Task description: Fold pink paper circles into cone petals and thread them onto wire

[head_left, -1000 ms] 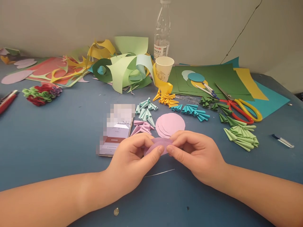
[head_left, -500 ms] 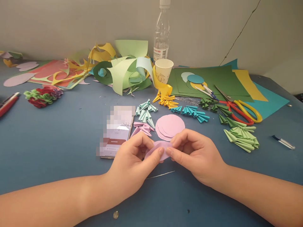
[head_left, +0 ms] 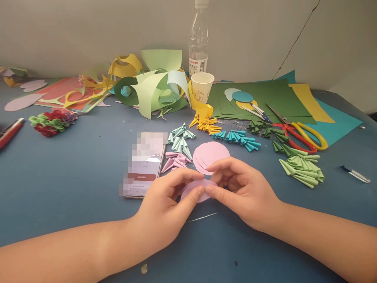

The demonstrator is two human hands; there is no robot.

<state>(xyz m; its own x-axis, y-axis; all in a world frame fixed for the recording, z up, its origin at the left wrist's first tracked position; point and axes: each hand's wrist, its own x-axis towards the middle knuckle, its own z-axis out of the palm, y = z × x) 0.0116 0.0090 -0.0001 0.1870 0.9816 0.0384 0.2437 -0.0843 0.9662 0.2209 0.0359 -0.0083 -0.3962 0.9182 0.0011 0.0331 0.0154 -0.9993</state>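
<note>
A pink paper circle (head_left: 196,190) is held between my two hands above the blue table. My left hand (head_left: 171,202) pinches its left part, thumb on the near face. From the other side my right hand (head_left: 244,190) grips it, thumb tip close to the left thumb. Some of the fingers behind the paper are hidden. Just beyond lies a stack of pink paper circles (head_left: 212,154). Small pink paper cones (head_left: 176,160) rest to the left of the stack, by a phone (head_left: 147,161). A thin needle-like rod (head_left: 202,217) lies on the table nearer me.
More cones lie beyond: pale mint (head_left: 180,137), yellow (head_left: 206,125), blue (head_left: 240,140) and light green (head_left: 304,169). Scissors (head_left: 308,135), a paper cup (head_left: 202,84), a bottle (head_left: 199,39), paper scraps (head_left: 156,88) and green sheets (head_left: 282,102) stand toward the wall.
The pink circle looks flatter and more opened out than before. Fingers of both hands have lifted slightly off its far edge, while the thumbs stay close together.
</note>
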